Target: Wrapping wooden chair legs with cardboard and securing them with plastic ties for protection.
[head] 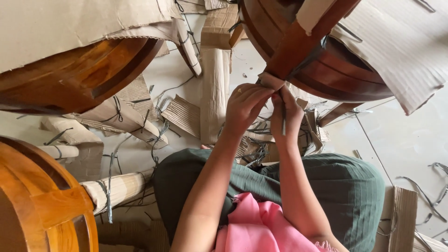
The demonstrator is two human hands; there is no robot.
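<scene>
**Cardboard wrap worked at the tip of a wooden leg**

Nearest the camera, a pink garment [261, 224] and dark green trousers [345, 186] are seen, the person being seated low on the floor [410, 135]; both forearms are raised forward from the lap.

Just beyond, the left hand [245, 109] is closed around the end of a cardboard wrap [270, 80], its fingers pressed together over the paper, apparently so that the wrap is kept steady; the right hand [287, 114] is held just beside it, touching it, and is pinched on a thin grey strip [283, 122] that hangs down between its fingers; whether the strip is a blade or a band cannot be told.

The wrap sits on the tip of a reddish wooden leg [303, 42], which slants down from a round wooden piece of furniture [340, 70] lying tilted above the hands; the leg end is thus brought within easy reach.

Farther out, torn cardboard pieces [214, 84] and cut grey straps [156, 135] are strewn over the floor; at the left, two more polished wooden pieces [70, 74] are lying, partly covered with cardboard sheets [70, 23].
</scene>
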